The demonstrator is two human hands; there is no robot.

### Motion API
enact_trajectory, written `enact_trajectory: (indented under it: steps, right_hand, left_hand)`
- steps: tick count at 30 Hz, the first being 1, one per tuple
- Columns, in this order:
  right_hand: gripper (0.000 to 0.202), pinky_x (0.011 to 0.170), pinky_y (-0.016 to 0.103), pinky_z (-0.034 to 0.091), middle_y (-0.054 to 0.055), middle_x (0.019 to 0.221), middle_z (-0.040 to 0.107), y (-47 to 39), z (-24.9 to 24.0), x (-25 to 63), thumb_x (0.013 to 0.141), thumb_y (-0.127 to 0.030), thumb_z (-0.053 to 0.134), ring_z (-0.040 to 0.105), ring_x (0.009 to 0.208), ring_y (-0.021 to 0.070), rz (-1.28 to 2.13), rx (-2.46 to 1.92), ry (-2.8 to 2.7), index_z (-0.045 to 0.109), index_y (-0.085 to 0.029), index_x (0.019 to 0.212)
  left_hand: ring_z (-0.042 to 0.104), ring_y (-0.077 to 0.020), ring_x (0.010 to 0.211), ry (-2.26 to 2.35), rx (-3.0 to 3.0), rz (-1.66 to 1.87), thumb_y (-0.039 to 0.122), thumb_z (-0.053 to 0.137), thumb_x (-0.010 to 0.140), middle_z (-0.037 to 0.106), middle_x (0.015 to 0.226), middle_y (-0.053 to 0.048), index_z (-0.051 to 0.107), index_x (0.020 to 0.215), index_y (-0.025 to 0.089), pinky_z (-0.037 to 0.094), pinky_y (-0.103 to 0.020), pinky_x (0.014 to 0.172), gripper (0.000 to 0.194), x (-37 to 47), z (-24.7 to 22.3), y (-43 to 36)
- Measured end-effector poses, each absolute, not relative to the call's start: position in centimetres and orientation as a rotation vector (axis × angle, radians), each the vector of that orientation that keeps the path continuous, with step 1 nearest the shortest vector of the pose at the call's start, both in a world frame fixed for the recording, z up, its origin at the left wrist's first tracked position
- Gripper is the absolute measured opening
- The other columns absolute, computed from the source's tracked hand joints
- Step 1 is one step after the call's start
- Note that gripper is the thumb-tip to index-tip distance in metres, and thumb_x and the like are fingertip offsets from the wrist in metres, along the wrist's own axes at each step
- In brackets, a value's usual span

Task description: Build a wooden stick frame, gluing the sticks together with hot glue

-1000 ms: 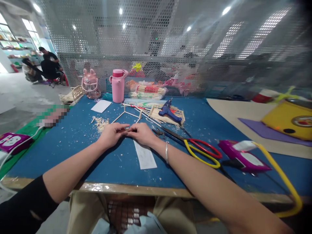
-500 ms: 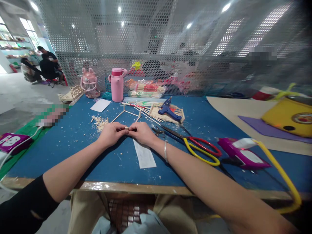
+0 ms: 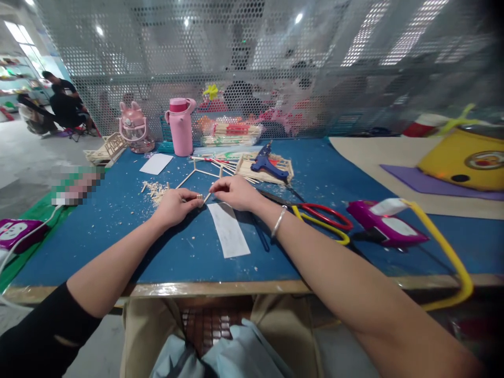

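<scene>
My left hand [image 3: 175,206] pinches a small light wooden piece [image 3: 200,197] between thumb and fingertips. Just right of it, my right hand [image 3: 236,192] has its fingers closed near the upper end of a thin wooden stick [image 3: 207,198], whose lower end reaches toward the left fingertips. Behind both hands lies a frame of joined sticks [image 3: 208,172]. Small cut wood bits [image 3: 155,192] are heaped left of my left hand. A white paper strip [image 3: 229,231] lies below my right hand.
Behind the hands are a blue glue gun [image 3: 270,167], loose sticks, a pink bottle [image 3: 181,128] and a white card [image 3: 156,164]. Red-and-yellow-handled scissors [image 3: 325,218] and a purple power strip [image 3: 388,226] lie to the right. Mesh stands behind the blue table [image 3: 129,257].
My right hand has moved slightly up and right, away from my left fingertips, and a thin stick now shows between the hands. The view has shifted a little.
</scene>
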State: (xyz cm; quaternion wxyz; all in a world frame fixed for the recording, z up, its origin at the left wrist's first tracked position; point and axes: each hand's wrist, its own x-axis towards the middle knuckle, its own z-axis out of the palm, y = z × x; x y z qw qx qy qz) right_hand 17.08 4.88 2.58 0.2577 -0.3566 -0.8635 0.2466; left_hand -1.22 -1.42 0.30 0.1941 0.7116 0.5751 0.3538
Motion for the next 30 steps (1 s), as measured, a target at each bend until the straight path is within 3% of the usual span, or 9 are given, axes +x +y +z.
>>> enact_trajectory:
  steps: [9, 23, 30]
  right_hand:
    - [0.010, 0.058, 0.020, 0.035, 0.001, 0.071, 0.066, 4.2, 1.5, 15.7, 0.070, -0.020, 0.064, 0.054, 0.064, 0.0104, 0.550, -0.839, -2.568, 0.071, -0.018, 0.076]
    - [0.013, 0.060, 0.020, 0.032, 0.000, 0.067, 0.061, 4.3, 1.2, 15.2, 0.077, -0.016, 0.058, 0.050, 0.064, 0.0092, 0.474, -0.760, -2.613, 0.069, -0.016, 0.071]
    - [0.013, 0.062, 0.020, 0.032, 0.002, 0.071, 0.061, 4.5, 1.4, 15.2, 0.078, -0.015, 0.057, 0.050, 0.067, 0.0104, 0.445, -0.724, -2.662, 0.069, -0.015, 0.073]
  left_hand:
    - [0.057, -0.0126, 0.058, 1.624, 1.983, 0.974, 0.037, 0.057, 0.075, 0.070, 0.070, 0.000, 0.071, 0.081, 0.017, 0.040, -0.022, 0.052, 0.025, -1.1, 0.5, -1.7]
    - [0.064, -0.0176, 0.075, 1.574, 1.993, 1.060, 0.035, 0.060, 0.074, 0.071, 0.085, -0.004, 0.071, 0.088, 0.018, 0.047, -0.026, 0.068, 0.024, -1.3, -0.3, -1.4]
    - [0.063, -0.0161, 0.069, 1.540, 1.990, 1.124, 0.035, 0.062, 0.072, 0.071, 0.079, -0.003, 0.068, 0.097, 0.019, 0.048, -0.027, 0.067, 0.031, -1.4, -0.7, -1.3]
